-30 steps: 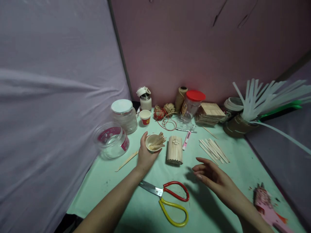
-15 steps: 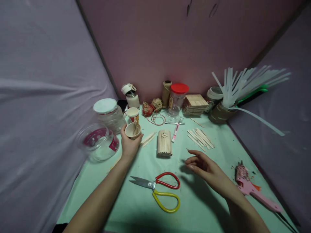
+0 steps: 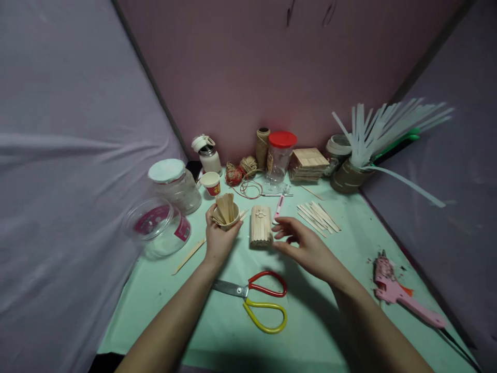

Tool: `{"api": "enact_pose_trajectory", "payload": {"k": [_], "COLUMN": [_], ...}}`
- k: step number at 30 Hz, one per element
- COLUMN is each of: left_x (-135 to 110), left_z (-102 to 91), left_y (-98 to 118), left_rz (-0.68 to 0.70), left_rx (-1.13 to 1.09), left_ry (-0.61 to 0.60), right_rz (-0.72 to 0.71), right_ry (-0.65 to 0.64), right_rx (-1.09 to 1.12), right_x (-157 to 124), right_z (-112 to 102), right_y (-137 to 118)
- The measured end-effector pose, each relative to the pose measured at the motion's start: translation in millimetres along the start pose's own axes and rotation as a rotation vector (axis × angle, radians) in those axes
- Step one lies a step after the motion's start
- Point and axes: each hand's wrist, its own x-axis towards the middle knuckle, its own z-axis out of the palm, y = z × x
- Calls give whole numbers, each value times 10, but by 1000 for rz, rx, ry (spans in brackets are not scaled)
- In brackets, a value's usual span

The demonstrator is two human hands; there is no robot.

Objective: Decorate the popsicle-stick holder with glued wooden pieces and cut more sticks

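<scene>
My left hand (image 3: 219, 239) is wrapped round a paper cup (image 3: 232, 221) that leans toward me, with several flat wooden sticks (image 3: 225, 206) standing in it. Just right of it lies a small box covered in wooden sticks (image 3: 261, 228), with a flower shape on top. My right hand (image 3: 297, 239) hovers at the box's right side, fingers curved and apart, holding nothing; I cannot tell whether its fingertips touch the box. Scissors (image 3: 243, 291) with one red and one yellow handle lie open in front of me. A pink craft knife (image 3: 279, 208) sits behind my right fingers.
Loose sticks (image 3: 318, 217) lie to the right, a pink glue gun (image 3: 404, 298) beyond them. Clear tubs (image 3: 163, 233) and a lidded jar (image 3: 176, 184) stand left. At the back are another cup (image 3: 210, 184), twine balls (image 3: 233, 175), a red-lidded jar (image 3: 280, 155) and glue sticks (image 3: 368, 137).
My left hand has carried the cup right and nearer, so more of its sticks show. My right hand has moved left, up to the box.
</scene>
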Motion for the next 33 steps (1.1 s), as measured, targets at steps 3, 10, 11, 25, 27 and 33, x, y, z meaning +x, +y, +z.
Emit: {"api": "enact_pose_trajectory", "payload": {"k": [3,10,11,25,27,33], "left_x": [-108,-262,-270,-296,-290,-266], "left_z": [-3,-103,-116,-153,-180,-107], "left_y": [25,-15,-16,-265,-283,-251], "left_rz": [15,42,52,-66,-83,-206], "left_rx": [2,33,40,-249,-298,-303], "left_ry": [-53,-127,-136,-225,-220,-132], "right_rz": [-105,-170,-157,-347,-344,-396], "right_ry": [31,-50,-85,-371,-325,-360], "right_rx": [-130,-191,-186,-520,-535,-611], "right_x": [255,764,814,594,577,559], "right_z": [189,411,413,565,568,759], "right_y": [-116,-209,-223,-738,-741,-689]}}
